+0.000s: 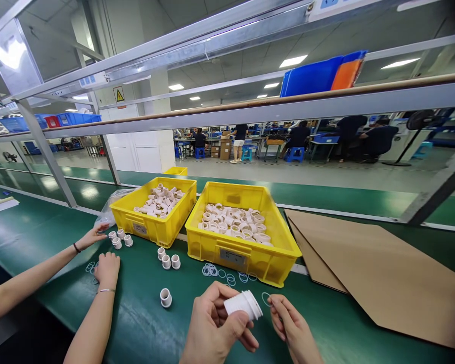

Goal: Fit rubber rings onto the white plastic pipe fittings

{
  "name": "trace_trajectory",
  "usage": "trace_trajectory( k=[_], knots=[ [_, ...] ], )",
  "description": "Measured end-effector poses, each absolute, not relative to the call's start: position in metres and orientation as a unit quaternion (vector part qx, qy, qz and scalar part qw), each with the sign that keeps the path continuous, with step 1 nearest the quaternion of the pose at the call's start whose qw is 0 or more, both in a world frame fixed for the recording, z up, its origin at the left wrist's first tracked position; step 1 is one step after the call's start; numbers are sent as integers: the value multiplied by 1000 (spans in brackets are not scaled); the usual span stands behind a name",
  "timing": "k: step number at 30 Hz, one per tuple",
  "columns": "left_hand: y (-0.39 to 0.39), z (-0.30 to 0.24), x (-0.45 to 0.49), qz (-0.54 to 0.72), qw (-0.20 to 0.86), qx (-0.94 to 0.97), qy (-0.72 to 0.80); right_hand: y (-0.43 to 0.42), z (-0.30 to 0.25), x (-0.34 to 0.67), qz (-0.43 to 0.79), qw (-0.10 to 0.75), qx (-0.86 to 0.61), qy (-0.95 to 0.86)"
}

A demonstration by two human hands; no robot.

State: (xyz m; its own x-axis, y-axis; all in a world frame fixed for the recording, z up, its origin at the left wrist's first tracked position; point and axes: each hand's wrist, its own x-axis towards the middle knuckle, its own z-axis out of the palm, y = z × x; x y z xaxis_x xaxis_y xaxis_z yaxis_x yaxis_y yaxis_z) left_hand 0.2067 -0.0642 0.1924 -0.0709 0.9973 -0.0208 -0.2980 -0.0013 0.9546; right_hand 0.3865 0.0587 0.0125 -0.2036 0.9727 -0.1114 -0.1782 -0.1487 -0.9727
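My left hand [216, 323] is closed around a white threaded plastic fitting [240, 306], its flanged end tilted to the right. Just right of that end, my right hand [293, 326] pinches a thin pale ring [266, 299], apart from the fitting. More pale rings [210, 270] lie on the green table beyond my hands, in front of a yellow bin [246, 263] of white fittings [231, 222]. A single white fitting [166, 298] stands upright to the left of my left hand. Behind it is a small group of upright fittings [167, 261].
A second yellow bin [151, 227] holds more fittings. At left, a co-worker's two hands [108, 268] are near several fittings [117, 242] and rings [90, 267]. Flat cardboard sheets [387, 273] lie at right. A metal shelf frame [250, 108] spans above the table.
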Motion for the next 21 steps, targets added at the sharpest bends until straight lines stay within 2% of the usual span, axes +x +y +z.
trace_trajectory(
  k=[11, 21],
  knots=[
    [-77, 202, 211, 549, 420, 479, 541, 61, 9, 386, 622, 474, -425, -456],
    [-80, 189, 216, 576, 271, 546, 544, 61, 8, 386, 621, 473, -424, -459]
  ],
)
